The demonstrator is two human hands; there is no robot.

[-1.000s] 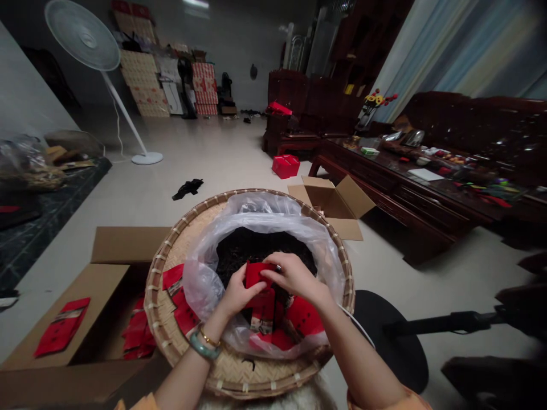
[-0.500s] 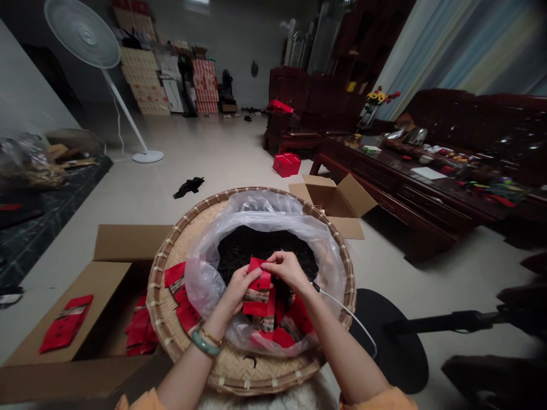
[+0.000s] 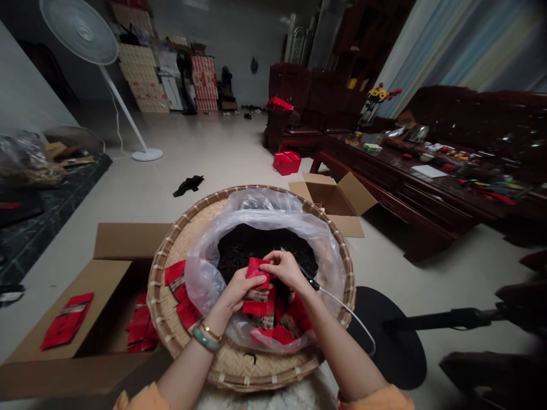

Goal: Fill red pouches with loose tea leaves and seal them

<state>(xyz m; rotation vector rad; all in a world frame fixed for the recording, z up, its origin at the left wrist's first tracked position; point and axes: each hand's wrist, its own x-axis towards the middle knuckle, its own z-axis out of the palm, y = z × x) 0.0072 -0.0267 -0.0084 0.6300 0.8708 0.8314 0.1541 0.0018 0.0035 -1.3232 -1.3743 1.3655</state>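
Note:
My left hand (image 3: 243,289) grips a small red packet (image 3: 257,297) with a printed band, its thumb across the front. At the packet's upper edge, my right hand (image 3: 282,269) pinches the red material between thumb and fingers. Both hands are over a clear plastic bag (image 3: 200,273) holding dark, loose, leaf-like stuff (image 3: 243,242). More red packets (image 3: 294,322) lie in the bag's near side, below my hands. The bag sits on a round woven bamboo tray (image 3: 231,364). A dark tool with a white cable (image 3: 342,299) shows behind my right wrist.
Several red packets (image 3: 186,310) rest on the tray's left side. An open carton (image 3: 102,285) with red packets stands at left, another open carton (image 3: 354,196) beyond the tray. A black round stand base (image 3: 393,341) is at right, a white fan (image 3: 147,154) farther left.
My left thumb has shifted slightly down the packet's front. My right hand stays pinched at its top edge. The view has tilted slightly.

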